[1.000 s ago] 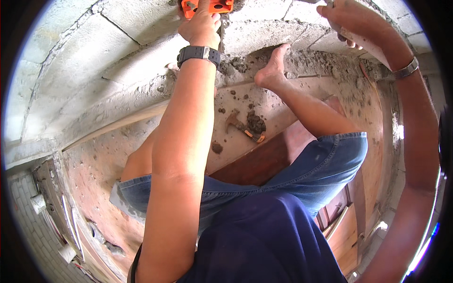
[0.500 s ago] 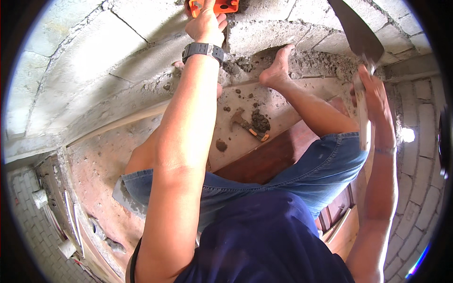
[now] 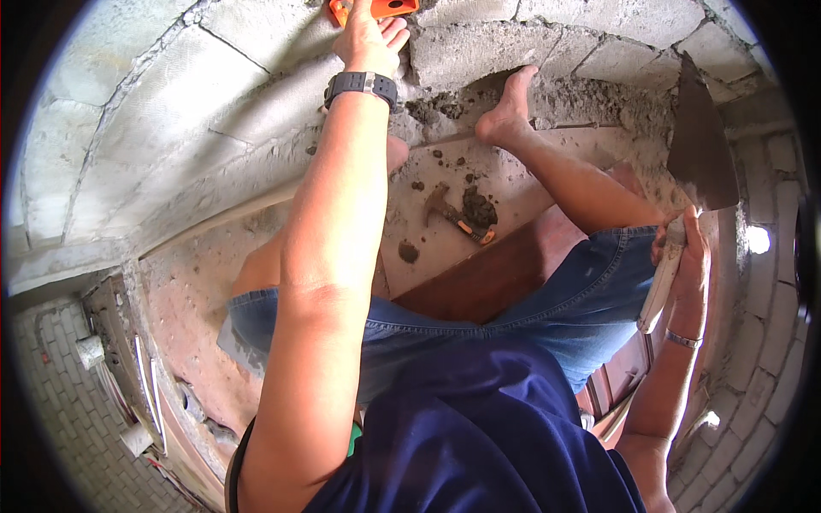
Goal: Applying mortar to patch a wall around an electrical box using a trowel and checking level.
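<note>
My right hand [image 3: 687, 244] is wrapped round the pale handle of a trowel [image 3: 701, 141] at the right. Its broad grey metal blade points up and away, apart from the wall. At the top edge my left hand [image 3: 374, 38] reaches to an orange tool [image 3: 389, 8] with dark holes, against the block wall. One digit lies across the tool's face, while the other fingers are loosely spread beside it. Much of that tool is cut off by the picture's edge, so its kind is unclear. A claw hammer [image 3: 457, 215] with a black and orange handle lies between my legs.
A light block wall [image 3: 479, 60] curves across the far side, with crumbled mortar [image 3: 590, 101] along its foot. Lumps of wet mortar [image 3: 479, 207] lie on the board near the hammer. My bare foot [image 3: 510, 111] rests by the wall. More blockwork [image 3: 757, 342] stands at the right.
My right hand has lowered the trowel toward me, and its blade has turned more upright. The left hand and the orange tool have shifted slightly left along the wall. The view has moved a little.
</note>
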`<state>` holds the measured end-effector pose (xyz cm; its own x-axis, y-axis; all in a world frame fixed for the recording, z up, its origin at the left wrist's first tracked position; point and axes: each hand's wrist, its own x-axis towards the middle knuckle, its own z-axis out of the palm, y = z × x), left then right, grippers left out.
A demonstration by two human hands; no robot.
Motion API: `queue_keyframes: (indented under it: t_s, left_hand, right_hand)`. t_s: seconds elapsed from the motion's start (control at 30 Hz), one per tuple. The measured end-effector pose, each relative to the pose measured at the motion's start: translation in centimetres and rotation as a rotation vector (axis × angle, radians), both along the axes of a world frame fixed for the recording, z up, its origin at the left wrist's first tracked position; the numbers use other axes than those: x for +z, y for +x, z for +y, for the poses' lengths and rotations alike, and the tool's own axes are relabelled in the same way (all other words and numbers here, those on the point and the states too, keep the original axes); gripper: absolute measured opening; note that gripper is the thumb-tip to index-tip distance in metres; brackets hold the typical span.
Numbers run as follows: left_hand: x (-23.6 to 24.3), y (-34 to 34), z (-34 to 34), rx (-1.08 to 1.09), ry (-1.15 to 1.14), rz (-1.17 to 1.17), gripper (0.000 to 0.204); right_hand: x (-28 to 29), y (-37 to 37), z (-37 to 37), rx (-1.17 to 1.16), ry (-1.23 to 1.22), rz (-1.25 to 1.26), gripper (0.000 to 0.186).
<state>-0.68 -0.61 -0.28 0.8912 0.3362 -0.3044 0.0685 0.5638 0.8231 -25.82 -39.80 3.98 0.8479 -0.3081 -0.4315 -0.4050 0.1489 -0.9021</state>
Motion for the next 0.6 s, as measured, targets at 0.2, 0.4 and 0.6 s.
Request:
queue_keyframes:
  t_s: [0.2,0.4,0.6]
  left_hand:
    - [-1.3,-0.3,0.6,-0.061,-0.120,-0.071,0.114]
    - [-2.4,-1.2,-0.1,-0.053,-0.035,0.012,0.117]
    - [-4.3,-7.5,0.4,-0.163,0.044,0.070,0.106]
  right_hand:
    - [0.6,-1.3,-0.6,-0.092,0.260,-0.084,0.040]
    - [-0.9,-1.1,-0.5,0.019,0.156,-0.089,0.042]
    - [-1.7,-1.1,-1.4,0.004,0.197,-0.161,0.041]
